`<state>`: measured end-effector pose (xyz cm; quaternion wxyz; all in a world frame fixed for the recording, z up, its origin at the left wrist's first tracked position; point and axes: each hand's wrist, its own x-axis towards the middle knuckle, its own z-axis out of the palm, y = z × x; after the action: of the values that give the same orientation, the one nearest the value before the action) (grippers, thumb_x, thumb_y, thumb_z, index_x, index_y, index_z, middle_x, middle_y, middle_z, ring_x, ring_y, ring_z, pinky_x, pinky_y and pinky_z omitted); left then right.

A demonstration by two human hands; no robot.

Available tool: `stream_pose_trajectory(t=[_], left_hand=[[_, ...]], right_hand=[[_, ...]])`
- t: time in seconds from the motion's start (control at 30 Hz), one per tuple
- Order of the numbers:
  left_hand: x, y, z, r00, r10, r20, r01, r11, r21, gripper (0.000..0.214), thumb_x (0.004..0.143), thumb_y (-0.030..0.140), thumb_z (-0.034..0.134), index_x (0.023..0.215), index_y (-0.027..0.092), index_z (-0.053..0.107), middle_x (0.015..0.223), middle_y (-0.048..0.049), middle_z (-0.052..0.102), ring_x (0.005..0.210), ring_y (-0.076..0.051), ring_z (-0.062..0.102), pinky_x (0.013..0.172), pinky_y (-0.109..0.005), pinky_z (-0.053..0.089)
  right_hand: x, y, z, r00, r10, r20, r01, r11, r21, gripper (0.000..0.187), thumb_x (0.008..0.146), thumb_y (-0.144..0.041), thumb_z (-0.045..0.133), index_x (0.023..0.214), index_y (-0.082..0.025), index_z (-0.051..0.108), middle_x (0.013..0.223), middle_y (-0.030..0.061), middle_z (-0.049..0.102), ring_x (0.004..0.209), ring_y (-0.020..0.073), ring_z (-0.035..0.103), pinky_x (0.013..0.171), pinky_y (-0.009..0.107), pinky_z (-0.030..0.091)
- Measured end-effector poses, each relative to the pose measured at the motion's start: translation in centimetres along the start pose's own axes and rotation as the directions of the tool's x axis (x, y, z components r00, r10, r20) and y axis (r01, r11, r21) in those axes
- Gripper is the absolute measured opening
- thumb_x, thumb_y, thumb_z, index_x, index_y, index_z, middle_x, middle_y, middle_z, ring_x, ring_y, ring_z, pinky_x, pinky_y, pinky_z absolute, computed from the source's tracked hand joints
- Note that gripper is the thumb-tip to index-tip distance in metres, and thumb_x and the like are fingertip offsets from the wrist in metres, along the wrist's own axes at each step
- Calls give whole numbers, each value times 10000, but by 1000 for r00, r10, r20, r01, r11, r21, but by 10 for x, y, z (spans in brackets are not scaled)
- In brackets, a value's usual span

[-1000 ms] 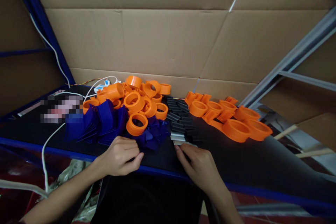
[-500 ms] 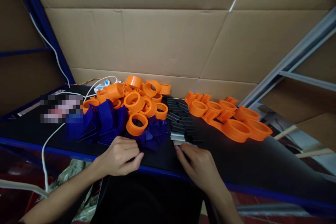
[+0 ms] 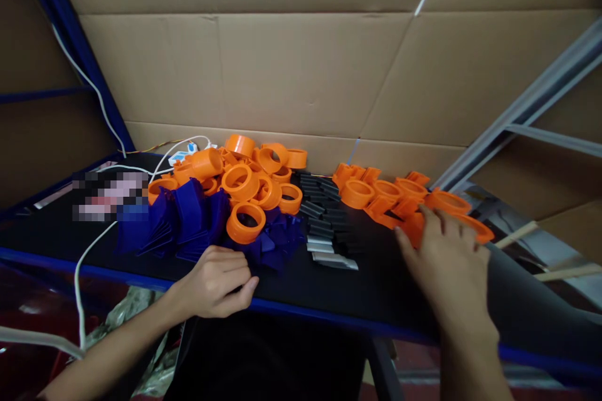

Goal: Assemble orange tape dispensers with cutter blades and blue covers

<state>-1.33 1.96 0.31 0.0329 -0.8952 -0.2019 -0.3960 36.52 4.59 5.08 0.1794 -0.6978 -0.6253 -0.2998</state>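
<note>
My left hand (image 3: 223,282) rests at the table's front edge, curled into a loose fist. Nothing shows in it. Just beyond it lie dark blue angled plates (image 3: 190,219) and a heap of smaller blue pieces (image 3: 273,241). My right hand (image 3: 444,257) is open, fingers spread over the near orange ring parts (image 3: 470,225) on the right, hiding part of them. Whether the fingertips press on them I cannot tell. Between my hands are rows of short black pieces (image 3: 322,210) and several silver-grey strips (image 3: 333,259).
A pile of orange rings (image 3: 239,182) stands at the back left, beside a white power strip (image 3: 181,155) with white cables. Behind the black table (image 3: 301,294) rises a cardboard wall (image 3: 305,75). A grey metal frame (image 3: 522,100) bounds the right side.
My right hand has left the silver-grey strips and moved right, opening over the orange ring parts. My left hand has stayed in place.
</note>
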Motion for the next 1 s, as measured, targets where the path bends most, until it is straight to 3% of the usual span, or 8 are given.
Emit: stream_pose_trajectory(t=[0.27,0.47,0.53,0.6,0.67,0.77,0.87,1.0], left_hand=[[-2,9,3,994,44,-98,-45,999,-10,322,856,68,558,601,219,431,551,29,384,505,-136,309,513,-344,196],[12,34,-6,983,-105,-153,50,943,-330,169,902,96,511,810,189,618,604,-20,543,559,-158,449,543,-320,345],[19,45,-13,944,-325,-60,225,766,-602,206,922,164,586,1113,198,654,870,-85,693,744,-190,605,668,-326,494],[26,54,-17,857,-477,198,456,518,-723,659,930,246,649,1531,269,381,1462,-167,545,1127,-253,635,947,-417,534],[32,62,-16,848,-430,311,464,316,-828,942,868,345,750,1620,329,183,1670,-132,285,1468,-330,387,1148,-507,411],[36,72,-5,799,-494,343,429,68,-901,641,959,354,633,1545,366,374,1617,-90,420,1472,-300,417,1198,-505,363],[33,73,7,721,-618,313,385,-17,-923,374,1019,336,519,1385,283,574,1423,-126,637,1248,-294,648,1094,-481,486],[27,61,9,674,-656,341,371,-100,-923,365,982,369,588,1305,200,618,1310,-180,705,981,-297,766,859,-398,603]], right_hand=[[2,26,23,987,-41,154,35,999,40,284,944,-244,458,1060,-164,704,1007,159,761,946,351,691,773,477,450],[-6,15,-14,990,98,-97,-69,962,265,339,994,-371,476,1091,-168,730,1042,166,752,870,309,695,733,412,499],[-15,1,-35,973,197,-117,-112,855,506,348,959,-466,580,1112,-197,738,988,133,755,796,267,688,725,386,520],[-30,-20,-58,967,252,-33,-145,655,742,357,872,-518,697,1078,-232,751,863,77,751,664,217,661,627,333,535],[-48,-46,-77,987,75,145,-163,455,876,286,861,-487,720,1021,-251,747,834,49,762,675,207,696,583,285,561],[-73,-83,-98,909,-334,250,-174,243,954,176,887,-417,704,994,-282,738,791,11,770,640,184,714,554,242,579],[-81,-96,-108,830,-520,203,-65,272,960,289,880,-408,721,1166,-367,714,954,-11,803,748,189,753,656,245,615],[-62,-78,-94,886,-435,160,58,447,893,348,1000,-353,545,1338,-367,626,957,-18,807,793,177,766,731,254,621]])
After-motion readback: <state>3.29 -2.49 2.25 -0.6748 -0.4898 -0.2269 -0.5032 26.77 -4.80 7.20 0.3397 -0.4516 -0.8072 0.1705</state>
